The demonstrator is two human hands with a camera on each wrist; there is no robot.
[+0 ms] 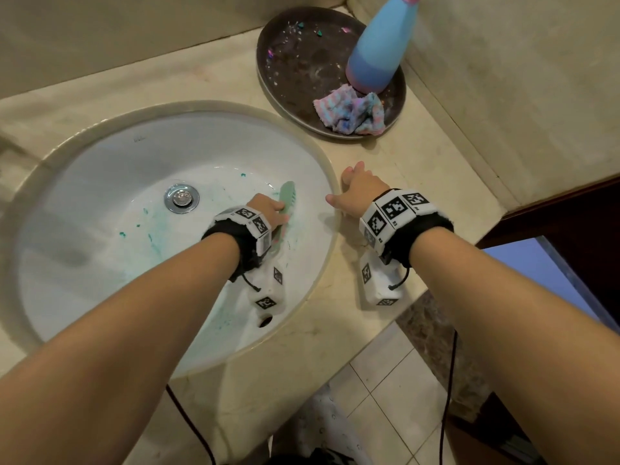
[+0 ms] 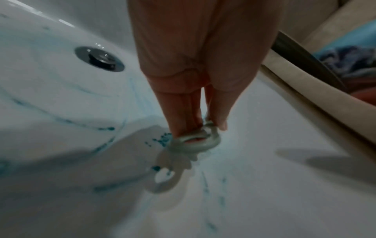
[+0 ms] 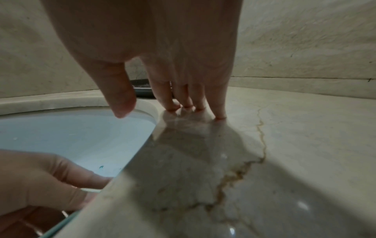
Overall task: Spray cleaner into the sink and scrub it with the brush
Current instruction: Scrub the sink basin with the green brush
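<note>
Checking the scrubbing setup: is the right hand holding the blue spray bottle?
No, the right hand rests open on the beige marble counter; the blue bottle stands on the dark round tray.

open counter (image 1: 419,169) right of sink (image 1: 100,156), tray (image 1: 292,95) blocking far corner

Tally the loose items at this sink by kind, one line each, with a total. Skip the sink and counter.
Brush, held in the left hand inside the sink: 1
Spray bottle, standing on the tray: 1
Cloth, crumpled on the tray: 1
Dark round tray: 1
Total: 4
</note>
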